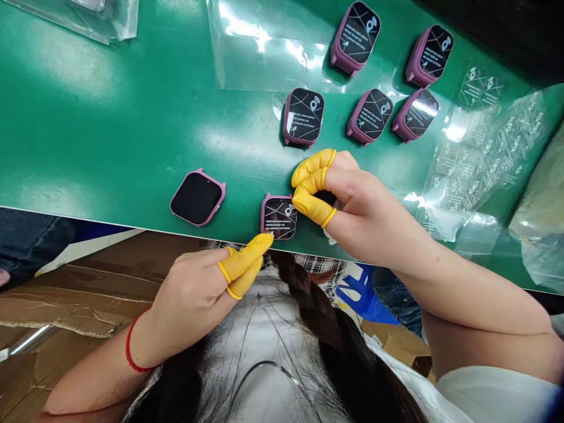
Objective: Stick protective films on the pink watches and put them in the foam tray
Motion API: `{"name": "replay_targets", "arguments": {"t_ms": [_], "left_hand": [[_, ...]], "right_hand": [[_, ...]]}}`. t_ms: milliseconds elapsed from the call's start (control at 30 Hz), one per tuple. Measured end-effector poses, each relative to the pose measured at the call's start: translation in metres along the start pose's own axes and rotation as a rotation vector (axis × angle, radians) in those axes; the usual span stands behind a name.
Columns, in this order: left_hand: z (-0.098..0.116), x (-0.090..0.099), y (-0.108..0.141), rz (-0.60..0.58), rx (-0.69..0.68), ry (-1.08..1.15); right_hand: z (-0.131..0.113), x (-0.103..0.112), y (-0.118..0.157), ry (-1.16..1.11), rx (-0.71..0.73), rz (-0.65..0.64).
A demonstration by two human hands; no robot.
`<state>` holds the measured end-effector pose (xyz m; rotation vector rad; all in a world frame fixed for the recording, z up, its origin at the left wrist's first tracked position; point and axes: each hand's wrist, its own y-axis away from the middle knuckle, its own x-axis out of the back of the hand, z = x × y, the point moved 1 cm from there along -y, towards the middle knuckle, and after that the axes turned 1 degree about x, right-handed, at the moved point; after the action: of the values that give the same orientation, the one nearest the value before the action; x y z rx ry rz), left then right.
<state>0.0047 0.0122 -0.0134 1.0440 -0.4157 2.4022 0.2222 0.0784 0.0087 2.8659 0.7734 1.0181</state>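
One printed-screen watch [280, 218] lies by the surface's [110, 135] near edge; left hand [189, 288], fingertips together, touches it; right hand's [361, 205] grip unclear.

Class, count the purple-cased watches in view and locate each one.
7 watches: two at the top right, three in a row below them, one dark-screened left of centre, one by the left hand. The right hand may hide another.

Yellow finger cots [314, 207], red wristband [128, 346]
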Motion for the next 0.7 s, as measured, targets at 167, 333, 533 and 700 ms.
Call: {"name": "replay_targets", "arguments": {"t_ms": [167, 333, 533, 700], "left_hand": [[-0.0016, -0.0017, 0.0035, 0.017, -0.017, 0.006], [-0.002, -0.0015, 0.0048, 0.032, -0.03, -0.003], [-0.0005, -0.0002, 0.0016, 0.033, -0.029, -0.011], [-0.0013, -0.0003, 0.001, 0.033, -0.033, -0.006]], "right_hand": [[0.0007, -0.0001, 0.0002, 0.0, 0.003, -0.003], [0.0005, 0.0001, 0.0001, 0.0, -0.019, -0.01], [0.0005, 0.0004, -0.0001, -0.001, 0.007, -0.013], [-0.0004, 0.0006, 0.0001, 0.005, -0.012, -0.013]]}}
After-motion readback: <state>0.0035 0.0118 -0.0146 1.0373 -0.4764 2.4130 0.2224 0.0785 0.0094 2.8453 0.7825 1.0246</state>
